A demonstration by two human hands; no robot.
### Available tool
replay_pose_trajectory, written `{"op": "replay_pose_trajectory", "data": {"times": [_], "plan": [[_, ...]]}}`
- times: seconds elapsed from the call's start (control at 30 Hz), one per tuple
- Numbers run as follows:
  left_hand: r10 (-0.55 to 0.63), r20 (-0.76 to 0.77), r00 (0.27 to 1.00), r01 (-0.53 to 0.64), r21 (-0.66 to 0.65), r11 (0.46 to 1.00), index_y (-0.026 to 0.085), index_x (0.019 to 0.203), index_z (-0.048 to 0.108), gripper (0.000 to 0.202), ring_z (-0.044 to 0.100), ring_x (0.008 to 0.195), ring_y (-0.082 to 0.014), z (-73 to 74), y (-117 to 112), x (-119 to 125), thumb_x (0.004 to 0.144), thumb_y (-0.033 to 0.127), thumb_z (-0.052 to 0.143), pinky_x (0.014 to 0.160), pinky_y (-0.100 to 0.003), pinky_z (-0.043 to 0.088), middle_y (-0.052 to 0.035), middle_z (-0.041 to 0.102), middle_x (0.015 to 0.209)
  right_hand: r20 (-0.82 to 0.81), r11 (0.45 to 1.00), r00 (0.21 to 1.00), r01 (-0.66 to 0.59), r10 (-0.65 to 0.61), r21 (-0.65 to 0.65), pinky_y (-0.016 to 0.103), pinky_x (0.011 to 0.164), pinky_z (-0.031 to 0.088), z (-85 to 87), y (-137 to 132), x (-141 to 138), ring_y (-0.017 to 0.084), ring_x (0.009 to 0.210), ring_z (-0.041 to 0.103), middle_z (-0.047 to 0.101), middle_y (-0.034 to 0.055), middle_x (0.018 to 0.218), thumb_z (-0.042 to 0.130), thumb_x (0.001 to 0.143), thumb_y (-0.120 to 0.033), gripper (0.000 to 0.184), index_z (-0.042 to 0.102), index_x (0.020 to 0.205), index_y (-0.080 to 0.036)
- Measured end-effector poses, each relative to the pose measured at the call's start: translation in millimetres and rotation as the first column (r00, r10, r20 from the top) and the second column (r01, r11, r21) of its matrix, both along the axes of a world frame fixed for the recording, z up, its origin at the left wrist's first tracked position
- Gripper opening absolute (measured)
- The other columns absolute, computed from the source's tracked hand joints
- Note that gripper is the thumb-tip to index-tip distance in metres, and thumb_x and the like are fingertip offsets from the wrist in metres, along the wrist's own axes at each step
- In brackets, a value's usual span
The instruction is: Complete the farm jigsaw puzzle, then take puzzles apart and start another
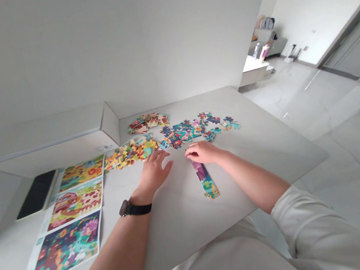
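Note:
A narrow strip of joined jigsaw puzzle pieces [204,178], purple at the far end and teal with yellow leaves at the near end, lies on the table in front of me. My right hand [202,153] is at its far end, thumb and fingers pinched on a puzzle piece that they mostly hide. My left hand [154,170] rests open, fingers apart, by the near edge of a heap of yellow puzzle pieces [131,152]. Beyond both hands spread loose dark blue and teal puzzle pieces [183,132]. Farther back sits a pile of pink and red puzzle pieces [147,122].
On the left lies a sheet with three printed pictures [101,231], next to a dark phone-like slab [37,194]. A white box [62,131] stands against the wall behind them. The white table [266,153] ends on the right above a glossy tiled floor [339,140].

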State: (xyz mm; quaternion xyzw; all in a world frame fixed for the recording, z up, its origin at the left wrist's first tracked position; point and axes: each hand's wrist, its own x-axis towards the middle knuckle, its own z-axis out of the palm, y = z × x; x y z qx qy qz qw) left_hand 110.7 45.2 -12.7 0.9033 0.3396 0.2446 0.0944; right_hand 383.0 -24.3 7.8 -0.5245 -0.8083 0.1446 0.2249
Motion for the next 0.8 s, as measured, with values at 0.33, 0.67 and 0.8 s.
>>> {"op": "replay_pose_trajectory", "data": {"times": [0.33, 0.67, 0.8], "plan": [[-0.141, -0.030, 0.990, 0.140, -0.041, 0.989, 0.025, 0.134, 0.070, 0.036, 0.063, 0.133, -0.0332, -8.4, -27, 22, 0.100, 0.034, 0.062, 0.116, -0.054, 0.051, -0.0130, 0.068, 0.141, 0.018, 0.999, 1.000, 0.004, -0.005, 0.039, 0.028, 0.085, 0.049, 3.5, -5, -14, 0.018, 0.096, 0.072, 0.079, 0.0027, 0.102, 0.067, 0.103, -0.023, 0.016, 0.082, 0.107, -0.026], [-0.088, 0.003, 0.996, 0.088, -0.041, 0.995, 0.025, 0.142, 0.063, 0.042, 0.062, 0.137, -0.0328, -9.0, -25, 17, 0.102, 0.034, 0.061, 0.118, -0.053, 0.051, -0.0135, 0.067, 0.143, 0.160, 0.688, 0.691, 0.721, -0.705, -0.078, 0.033, 0.095, 0.053, 20.3, 3, 84, 0.023, 0.111, 0.072, 0.079, 0.0085, 0.119, 0.069, 0.099, -0.024, 0.020, 0.073, 0.119, -0.022], [-0.084, 0.007, 0.996, 0.085, -0.043, 0.995, 0.023, 0.142, 0.063, 0.041, 0.062, 0.136, -0.0328, -8.5, -26, 18, 0.103, 0.035, 0.060, 0.118, -0.054, 0.051, -0.0141, 0.067, 0.143, 0.246, 0.635, 0.660, 0.751, -0.710, -0.181, 0.033, 0.093, 0.053, 16.5, 3, 90, 0.025, 0.112, 0.072, 0.078, 0.0101, 0.121, 0.077, 0.095, -0.040, 0.033, 0.072, 0.121, -0.021]]}}
